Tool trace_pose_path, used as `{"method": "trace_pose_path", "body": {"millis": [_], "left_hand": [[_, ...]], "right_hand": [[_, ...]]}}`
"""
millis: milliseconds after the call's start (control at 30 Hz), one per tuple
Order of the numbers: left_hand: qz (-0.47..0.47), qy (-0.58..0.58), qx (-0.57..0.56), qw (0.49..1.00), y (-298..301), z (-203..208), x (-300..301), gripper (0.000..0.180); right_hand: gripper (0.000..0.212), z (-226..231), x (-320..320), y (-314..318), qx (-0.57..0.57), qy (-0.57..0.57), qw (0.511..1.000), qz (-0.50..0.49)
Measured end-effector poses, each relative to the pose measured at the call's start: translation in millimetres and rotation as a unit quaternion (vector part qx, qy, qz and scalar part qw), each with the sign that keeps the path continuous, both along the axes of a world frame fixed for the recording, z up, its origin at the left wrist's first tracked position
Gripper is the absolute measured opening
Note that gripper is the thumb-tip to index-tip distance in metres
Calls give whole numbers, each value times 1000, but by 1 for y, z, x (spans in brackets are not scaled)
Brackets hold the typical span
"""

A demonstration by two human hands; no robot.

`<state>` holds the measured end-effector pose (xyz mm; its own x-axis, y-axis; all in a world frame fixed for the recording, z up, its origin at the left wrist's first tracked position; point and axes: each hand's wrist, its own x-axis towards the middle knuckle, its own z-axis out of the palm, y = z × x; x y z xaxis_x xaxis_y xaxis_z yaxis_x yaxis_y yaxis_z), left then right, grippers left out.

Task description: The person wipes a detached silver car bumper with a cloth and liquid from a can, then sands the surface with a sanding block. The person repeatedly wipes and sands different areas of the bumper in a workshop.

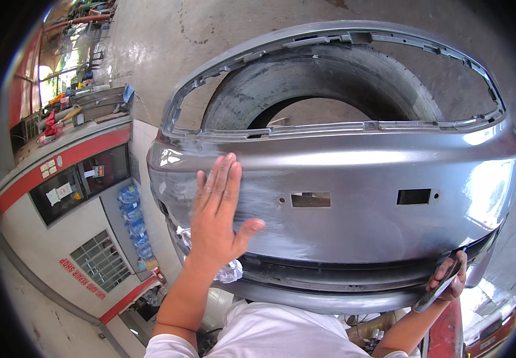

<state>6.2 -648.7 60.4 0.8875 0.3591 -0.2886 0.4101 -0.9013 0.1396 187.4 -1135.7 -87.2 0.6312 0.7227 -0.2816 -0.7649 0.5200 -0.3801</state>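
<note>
A silver-grey car bumper cover (365, 238) lies across in front of me, with two rectangular cut-outs in its face. My left hand (217, 221) is over its left part, fingers stretched out and palm toward the panel, holding nothing. Around those fingers the paint looks dull, pale and scuffed, while the right end shines. At the lower right edge, my right hand (456, 280) grips a flat, dark grey pad (439, 289), whose exact kind I cannot make out. Crumpled whitish wrapping (230, 272) shows beneath my left wrist.
Behind the bumper's long upper opening lies a large black tire (323, 68) on the concrete floor (222, 24). To the left stands a white building with a red band (114, 136), and blue bottles (133, 221) stacked along it. Something red (446, 334) is at lower right.
</note>
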Motion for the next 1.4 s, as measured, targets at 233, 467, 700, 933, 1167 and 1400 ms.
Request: {"method": "trace_pose_path", "body": {"millis": [233,467,700,933,1167,1400], "left_hand": [[62,-17,34,997,64,3,-63,89],[203,11,55,978,152,-1,-150,81],[323,-332,67,884,110,-19,-223,41],[374,-223,5,900,108,-23,-251,39],[203,-374,-38,904,87,-41,-254,40],[169,-367,-53,913,83,-54,-234,70]], "right_hand": [[79,3,3,4,-32,-17,999,-38],[71,85,-9,101,-116,-298,947,-8],[52,193,-33,309,-390,-820,412,81],[53,115,-84,372,-482,-821,295,90],[43,121,-154,466,-462,-835,263,140],[51,90,-258,612,-330,-890,260,175]]}}
